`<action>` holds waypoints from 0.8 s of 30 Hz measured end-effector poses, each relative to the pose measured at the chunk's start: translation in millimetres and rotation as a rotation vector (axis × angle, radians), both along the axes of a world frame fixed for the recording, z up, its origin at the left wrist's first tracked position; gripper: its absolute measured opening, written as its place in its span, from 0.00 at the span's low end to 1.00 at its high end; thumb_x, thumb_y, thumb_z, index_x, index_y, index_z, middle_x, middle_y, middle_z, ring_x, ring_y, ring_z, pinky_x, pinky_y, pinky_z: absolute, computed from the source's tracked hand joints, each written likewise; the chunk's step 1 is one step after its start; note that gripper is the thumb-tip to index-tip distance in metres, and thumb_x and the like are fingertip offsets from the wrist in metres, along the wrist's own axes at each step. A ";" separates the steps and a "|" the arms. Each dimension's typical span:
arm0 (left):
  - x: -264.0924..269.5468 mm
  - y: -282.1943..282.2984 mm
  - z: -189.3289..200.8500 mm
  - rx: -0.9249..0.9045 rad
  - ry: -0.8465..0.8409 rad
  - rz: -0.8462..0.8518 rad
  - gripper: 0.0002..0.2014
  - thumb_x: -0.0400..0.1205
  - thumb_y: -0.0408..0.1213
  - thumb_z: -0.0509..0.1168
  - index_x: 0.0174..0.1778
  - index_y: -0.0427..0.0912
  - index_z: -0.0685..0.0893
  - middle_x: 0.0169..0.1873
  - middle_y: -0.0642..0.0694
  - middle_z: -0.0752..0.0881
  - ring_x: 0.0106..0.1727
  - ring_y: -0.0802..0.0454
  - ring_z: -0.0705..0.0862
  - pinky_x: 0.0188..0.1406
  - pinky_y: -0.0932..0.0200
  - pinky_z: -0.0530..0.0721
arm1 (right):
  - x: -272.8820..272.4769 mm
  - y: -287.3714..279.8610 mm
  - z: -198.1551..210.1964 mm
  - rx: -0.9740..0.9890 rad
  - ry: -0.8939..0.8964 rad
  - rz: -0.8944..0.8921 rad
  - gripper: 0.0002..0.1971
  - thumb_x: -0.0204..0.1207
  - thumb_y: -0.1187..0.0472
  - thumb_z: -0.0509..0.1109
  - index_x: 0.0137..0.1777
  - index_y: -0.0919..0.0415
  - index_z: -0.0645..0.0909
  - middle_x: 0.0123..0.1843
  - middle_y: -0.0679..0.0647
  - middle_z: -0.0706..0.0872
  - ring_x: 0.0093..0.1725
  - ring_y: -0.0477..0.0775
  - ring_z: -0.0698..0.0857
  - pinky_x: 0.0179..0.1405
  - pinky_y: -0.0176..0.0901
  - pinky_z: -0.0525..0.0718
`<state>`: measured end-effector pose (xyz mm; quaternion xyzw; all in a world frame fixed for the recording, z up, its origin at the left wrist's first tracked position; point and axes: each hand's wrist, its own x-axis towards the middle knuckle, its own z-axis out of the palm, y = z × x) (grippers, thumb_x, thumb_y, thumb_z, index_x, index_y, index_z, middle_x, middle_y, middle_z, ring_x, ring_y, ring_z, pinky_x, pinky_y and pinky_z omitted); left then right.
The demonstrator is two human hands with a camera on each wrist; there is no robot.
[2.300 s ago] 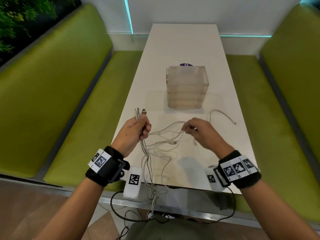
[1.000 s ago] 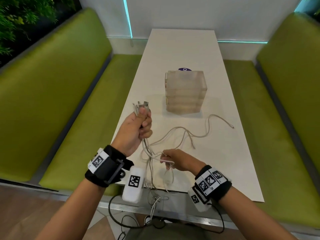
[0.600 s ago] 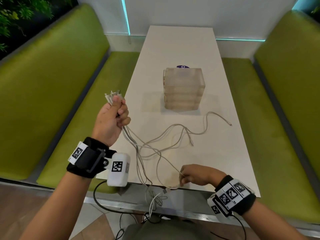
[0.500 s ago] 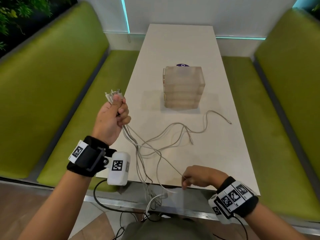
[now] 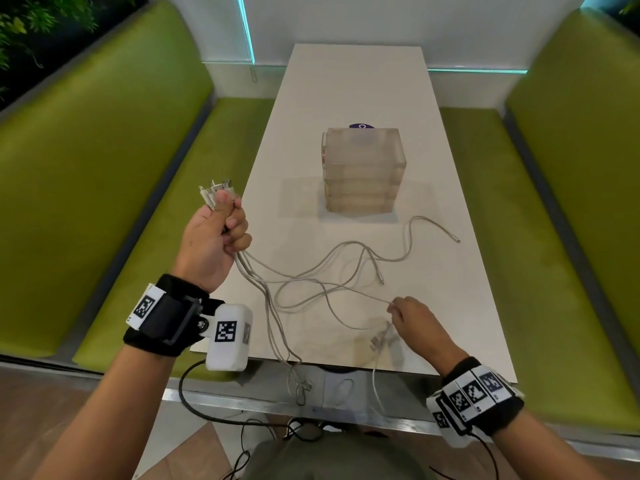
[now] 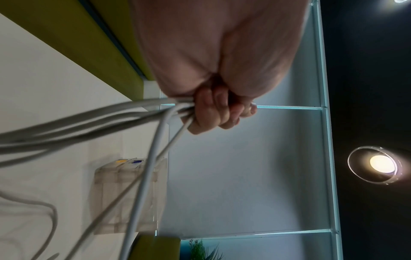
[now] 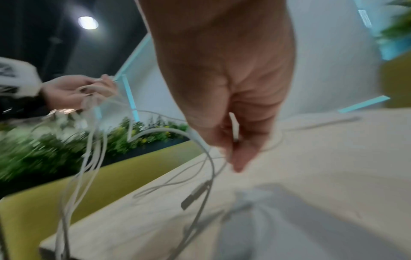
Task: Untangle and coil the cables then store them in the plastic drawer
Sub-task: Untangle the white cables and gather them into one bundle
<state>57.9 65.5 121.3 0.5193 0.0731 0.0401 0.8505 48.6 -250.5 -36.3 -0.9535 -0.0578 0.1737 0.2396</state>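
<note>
Behind the cables [image 5: 322, 268] sits the plastic drawer [image 5: 362, 171]; left hand [image 5: 213, 240] grips plugs; right hand [image 5: 412, 320] pinches one.

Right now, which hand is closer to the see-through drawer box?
Left. The left hand is raised beside the table, left of the drawer box, gripping cable ends. The right hand is nearer the table's front edge, pinching a cable.

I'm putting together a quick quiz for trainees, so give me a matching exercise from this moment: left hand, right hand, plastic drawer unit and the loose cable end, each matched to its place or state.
1 left hand
2 right hand
3 plastic drawer unit
4 loose cable end

A lies on the table right of the drawers
B pinches a single cable near the table's front edge
C grips a bundle, plugs up
D stands mid-table, closed

1-C, 2-B, 3-D, 4-A
</note>
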 end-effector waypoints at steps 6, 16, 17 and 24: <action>-0.5 -10.8 1.3 0.033 0.000 -0.054 0.15 0.87 0.46 0.51 0.39 0.43 0.73 0.22 0.56 0.68 0.19 0.62 0.60 0.17 0.68 0.56 | -9.5 6.1 9.1 0.557 0.050 -0.026 0.12 0.76 0.71 0.68 0.44 0.53 0.87 0.50 0.45 0.88 0.52 0.40 0.85 0.54 0.26 0.79; 0.2 -15.1 5.3 0.051 0.015 -0.088 0.15 0.87 0.46 0.51 0.39 0.43 0.73 0.22 0.56 0.68 0.19 0.63 0.60 0.16 0.70 0.57 | -18.2 7.6 25.0 0.221 0.636 0.460 0.10 0.77 0.62 0.69 0.58 0.61 0.84 0.49 0.55 0.89 0.46 0.49 0.88 0.53 0.41 0.87; 0.2 -15.2 5.8 0.049 0.015 -0.088 0.14 0.87 0.46 0.51 0.40 0.43 0.73 0.22 0.56 0.68 0.19 0.63 0.60 0.16 0.70 0.57 | -24.4 11.6 22.9 0.254 0.717 0.481 0.10 0.78 0.63 0.69 0.57 0.64 0.84 0.51 0.57 0.89 0.47 0.51 0.88 0.54 0.42 0.87; -1.7 -21.6 4.1 0.090 0.028 -0.125 0.15 0.88 0.45 0.50 0.39 0.43 0.73 0.22 0.55 0.67 0.19 0.63 0.59 0.18 0.68 0.55 | -40.8 43.8 1.3 0.148 0.383 0.392 0.10 0.79 0.62 0.66 0.56 0.61 0.84 0.50 0.56 0.88 0.46 0.51 0.87 0.49 0.41 0.84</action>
